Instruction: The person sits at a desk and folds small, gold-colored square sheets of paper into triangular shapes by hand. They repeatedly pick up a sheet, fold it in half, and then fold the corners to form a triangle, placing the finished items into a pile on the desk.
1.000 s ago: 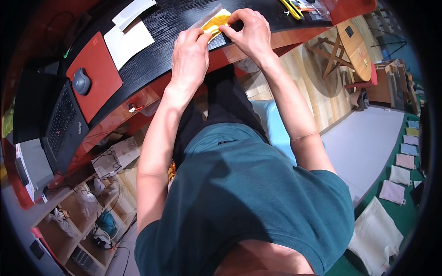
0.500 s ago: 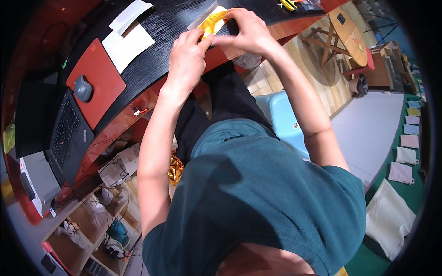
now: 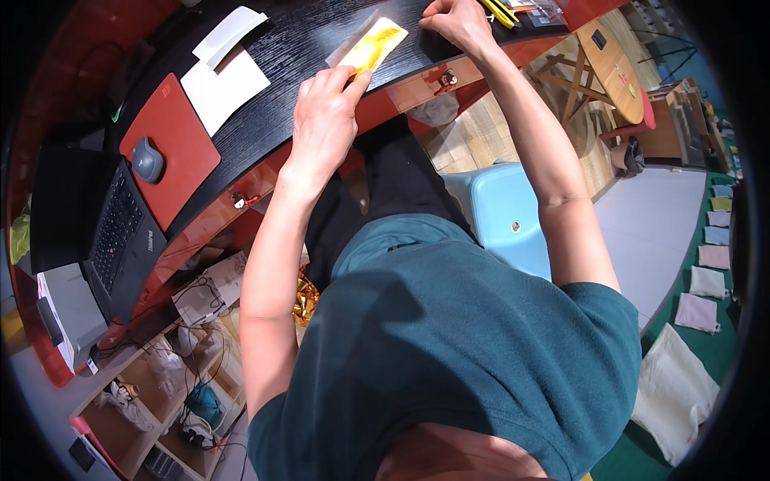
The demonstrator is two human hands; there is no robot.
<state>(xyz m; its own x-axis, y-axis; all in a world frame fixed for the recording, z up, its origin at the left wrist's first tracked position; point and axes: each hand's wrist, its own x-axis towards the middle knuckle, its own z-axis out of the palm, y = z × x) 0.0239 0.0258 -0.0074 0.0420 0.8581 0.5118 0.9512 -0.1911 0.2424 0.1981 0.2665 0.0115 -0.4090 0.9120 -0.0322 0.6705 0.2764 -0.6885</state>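
yellow packet, black desk, red mousepad

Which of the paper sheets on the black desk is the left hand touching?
The shiny yellow sheet near the desk's front edge; the left hand has its fingertips on its near end. The two plain white sheets lie apart, beside the red mouse pad.

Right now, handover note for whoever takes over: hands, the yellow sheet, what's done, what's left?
Left hand: open, fingertips pinning the near end of the yellow sheet on the black desk.
Right hand: off the sheet, fingers curled, resting on the desk beside the yellow tool; whether it holds anything cannot be told.
Done: sheet lies flat with a white backing under it.
Left: any further folding or cutting, probably; no finished shape shows.
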